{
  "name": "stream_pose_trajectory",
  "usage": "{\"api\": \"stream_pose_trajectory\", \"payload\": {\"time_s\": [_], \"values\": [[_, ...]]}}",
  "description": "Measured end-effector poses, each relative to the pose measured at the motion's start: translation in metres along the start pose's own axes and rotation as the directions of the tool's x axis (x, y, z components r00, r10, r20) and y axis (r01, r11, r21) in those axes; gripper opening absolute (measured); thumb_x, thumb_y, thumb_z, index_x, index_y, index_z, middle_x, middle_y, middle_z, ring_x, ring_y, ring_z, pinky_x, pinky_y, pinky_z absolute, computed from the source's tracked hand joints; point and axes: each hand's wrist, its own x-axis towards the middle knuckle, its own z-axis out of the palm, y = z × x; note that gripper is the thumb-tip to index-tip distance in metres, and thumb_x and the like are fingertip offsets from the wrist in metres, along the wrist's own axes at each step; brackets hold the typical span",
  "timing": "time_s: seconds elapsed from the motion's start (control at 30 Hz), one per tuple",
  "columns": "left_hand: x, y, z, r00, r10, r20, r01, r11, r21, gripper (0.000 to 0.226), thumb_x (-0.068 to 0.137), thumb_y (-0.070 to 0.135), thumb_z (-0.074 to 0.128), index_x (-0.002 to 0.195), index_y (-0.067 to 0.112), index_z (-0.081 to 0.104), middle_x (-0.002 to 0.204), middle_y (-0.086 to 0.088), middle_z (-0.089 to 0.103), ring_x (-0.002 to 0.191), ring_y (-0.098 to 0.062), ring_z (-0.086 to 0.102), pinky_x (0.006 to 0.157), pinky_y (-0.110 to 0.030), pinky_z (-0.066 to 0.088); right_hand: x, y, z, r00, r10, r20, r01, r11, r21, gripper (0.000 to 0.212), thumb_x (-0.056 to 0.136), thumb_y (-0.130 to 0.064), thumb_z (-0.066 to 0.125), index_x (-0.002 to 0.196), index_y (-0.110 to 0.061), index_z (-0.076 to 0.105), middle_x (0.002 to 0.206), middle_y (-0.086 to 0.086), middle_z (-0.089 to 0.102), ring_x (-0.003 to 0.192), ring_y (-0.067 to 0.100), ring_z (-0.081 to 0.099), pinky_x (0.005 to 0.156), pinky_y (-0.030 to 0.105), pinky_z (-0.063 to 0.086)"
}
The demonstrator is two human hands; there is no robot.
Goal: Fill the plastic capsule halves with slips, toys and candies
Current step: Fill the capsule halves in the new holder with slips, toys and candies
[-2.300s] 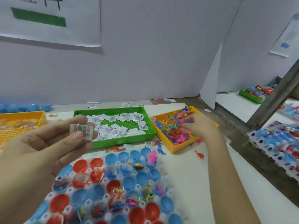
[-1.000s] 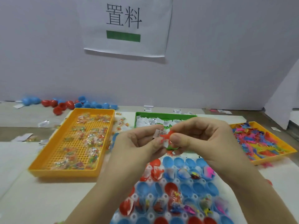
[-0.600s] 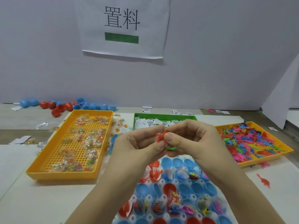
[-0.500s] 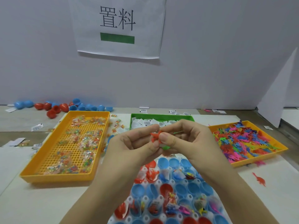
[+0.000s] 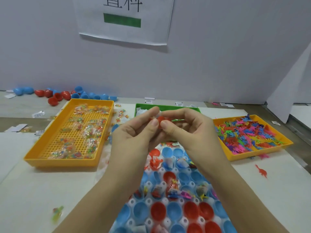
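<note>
Head view, items left to right. Loose capsule halves [image 5: 55, 96] lie along the back wall. In front of them is the candy tray [image 5: 58, 161], a yellow tray of wrapped candies [image 5: 80, 132] with raised walls.

At centre, the left hand [image 5: 136, 133] and right hand [image 5: 188, 132] meet fingertip to fingertip. Both are closed in a pinch on one red toy [image 5: 160, 119]. A pale scrap beside the left forefinger may be a slip; this cannot be confirmed.

About two seconds earlier the hands were well apart, the left holding a slip up and the right reaching into the toy tray [image 5: 259, 153]. They have since come together above the capsule rack [image 5: 148, 201]. The pick-up therefore appears done, and placing into a half is the likely step in hand.

The green slip tray [image 5: 168, 107] is partly hidden behind the hands. Below them, the rack holds capsule halves [image 5: 158, 211], several near ones empty and the middle rows already filled.

At right, the toy tray holds mixed toys [image 5: 249, 133]. A stray toy [image 5: 261, 172] lies on the table [image 5: 33, 190] just in front of it.

Open room lies straight down, with nothing between the hands and the rack. Sideways travel meets the tray walls on either side, and a divider panel closes off the far right.
</note>
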Motion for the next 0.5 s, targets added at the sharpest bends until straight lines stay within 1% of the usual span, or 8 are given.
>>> {"api": "stream_pose_trajectory", "payload": {"time_s": [0.07, 0.13, 0.17, 0.2, 0.27, 0.33, 0.4, 0.5], "values": [[-0.005, 0.001, 0.003, 0.999, 0.027, 0.030, -0.027, 0.999, 0.020, 0.026, 0.079, 0.006, 0.063, 0.102, 0.015, 0.072, 0.095, -0.003, 0.078, 0.090, -0.014, 0.074, 0.070, -0.018, 0.058, -0.002, -0.004, 0.000, 0.997, -0.074, -0.034, 0.072, 0.996, -0.053, 0.016, 0.084, -0.006, 0.070, 0.091, -0.020, 0.073, 0.089, -0.002, 0.074, 0.087, 0.013, 0.070, 0.074, 0.026, 0.058], [-0.009, 0.002, 0.005, 0.997, 0.058, 0.056, -0.064, 0.992, 0.106, 0.024, 0.086, 0.002, 0.062, 0.100, 0.018, 0.073, 0.095, 0.000, 0.078, 0.092, -0.013, 0.074, 0.076, -0.020, 0.058, -0.006, -0.009, -0.002, 0.990, -0.126, -0.057, 0.121, 0.989, -0.082, 0.018, 0.083, -0.003, 0.071, 0.087, -0.021, 0.071, 0.086, -0.005, 0.074, 0.083, 0.007, 0.070, 0.072, 0.019, 0.055], [-0.012, 0.003, 0.005, 0.996, 0.066, 0.067, -0.075, 0.988, 0.139, 0.024, 0.087, 0.002, 0.063, 0.098, 0.019, 0.074, 0.095, 0.000, 0.078, 0.092, -0.013, 0.073, 0.078, -0.021, 0.058, -0.009, -0.012, -0.004, 0.988, -0.139, -0.060, 0.134, 0.987, -0.087, 0.018, 0.083, -0.003, 0.070, 0.086, -0.021, 0.071, 0.086, -0.005, 0.074, 0.082, 0.008, 0.070, 0.072, 0.019, 0.055], [-0.014, 0.005, 0.005, 0.995, 0.068, 0.080, -0.079, 0.985, 0.154, 0.022, 0.085, 0.004, 0.065, 0.096, 0.020, 0.074, 0.093, 0.000, 0.078, 0.091, -0.012, 0.074, 0.078, -0.021, 0.058, -0.012, -0.014, -0.006, 0.988, -0.146, -0.059, 0.140, 0.986, -0.094, 0.018, 0.083, -0.003, 0.070, 0.087, -0.021, 0.071, 0.086, -0.003, 0.074, 0.082, 0.011, 0.070, 0.073, 0.023, 0.056], [-0.020, 0.007, 0.004, 0.989, 0.068, 0.131, -0.092, 0.978, 0.189, 0.021, 0.075, 0.012, 0.068, 0.094, 0.020, 0.075, 0.090, 0.001, 0.078, 0.087, -0.010, 0.074, 0.075, -0.018, 0.057, -0.022, -0.018, -0.011, 0.988, -0.147, -0.053, 0.140, 0.983, -0.115, 0.017, 0.084, -0.004, 0.070, 0.089, -0.021, 0.071, 0.087, 0.000, 0.075, 0.081, 0.019, 0.071, 0.073, 0.029, 0.058], [-0.028, 0.008, 0.001, 0.975, 0.072, 0.209, -0.128, 0.954, 0.270, 0.026, 0.070, 0.017, 0.069, 0.096, 0.019, 0.074, 0.089, 0.003, 0.078, 0.086, -0.007, 0.073, 0.072, -0.014, 0.055, -0.034, -0.021, -0.018, 0.989, -0.145, -0.027, 0.140, 0.980, -0.140, 0.016, 0.084, -0.005, 0.070, 0.091, -0.020, 0.071, 0.087, 0.002, 0.075, 0.079, 0.022, 0.071, 0.068, 0.029, 0.059], [-0.037, 0.007, -0.005, 0.961, 0.056, 0.269, -0.155, 0.919, 0.362, 0.027, 0.070, 0.018, 0.071, 0.097, 0.020, 0.074, 0.089, 0.005, 0.078, 0.085, -0.007, 0.074, 0.072, -0.013, 0.054, -0.047, -0.023, -0.026, 0.993, -0.121, 0.003, 0.120, 0.981, -0.152, 0.016, 0.082, -0.005, 0.071, 0.092, -0.018, 0.071, 0.087, 0.002, 0.075, 0.077, 0.021, 0.072, 0.065, 0.026, 0.059], [-0.046, 0.004, -0.025, 0.961, 0.101, 0.258, -0.225, 0.828, 0.513, 0.026, 0.077, 0.011, 0.074, 0.098, 0.026, 0.072, 0.092, 0.012, 0.077, 0.084, -0.004, 0.073, 0.071, -0.011, 0.053, -0.066, -0.019, -0.037, 0.999, -0.040, -0.023, 0.035, 0.986, -0.164, 0.019, 0.079, -0.002, 0.071, 0.088, -0.019, 0.071, 0.082, 0.003, 0.074, 0.074, 0.022, 0.072, 0.062, 0.028, 0.059]]}}
